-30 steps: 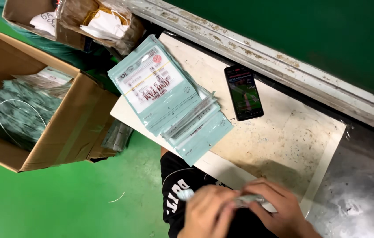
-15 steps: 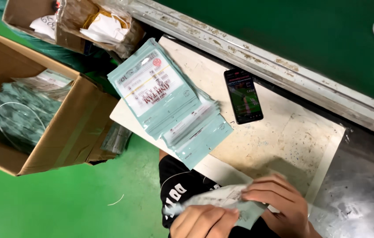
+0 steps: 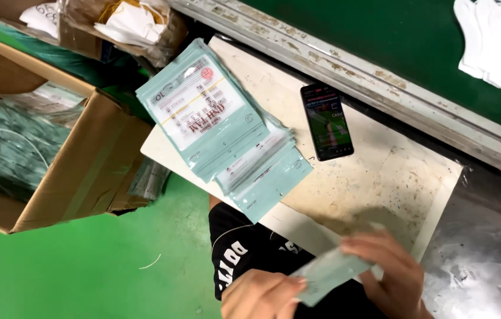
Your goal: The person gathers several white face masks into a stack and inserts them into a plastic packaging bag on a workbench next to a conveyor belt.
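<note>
Progress check, big to small. Open brown cardboard box (image 3: 43, 159) at my left is well stocked with teal-green stuff in clear wrap, so I judge plenty of supply is left to go through. Worn off-white board tabletop (image 3: 380, 189) carries the output: slanted stack of pale teal flat printed pouches (image 3: 221, 127), fanned toward me, a good number piled up already, exact count I can't tell. Black smartphone with lit screen (image 3: 326, 121) lies just beside the stack, not touching it. In hand: one more pale teal flat pouch (image 3: 330, 273), blurred, held low over my lap near the board's edge, well apart from the stack. My left hand (image 3: 262, 293) pinches its lower end, fingers closed on it; my right hand (image 3: 392, 274) grips the upper end, fingers curled over it. This piece isn't on the pile yet.
</note>
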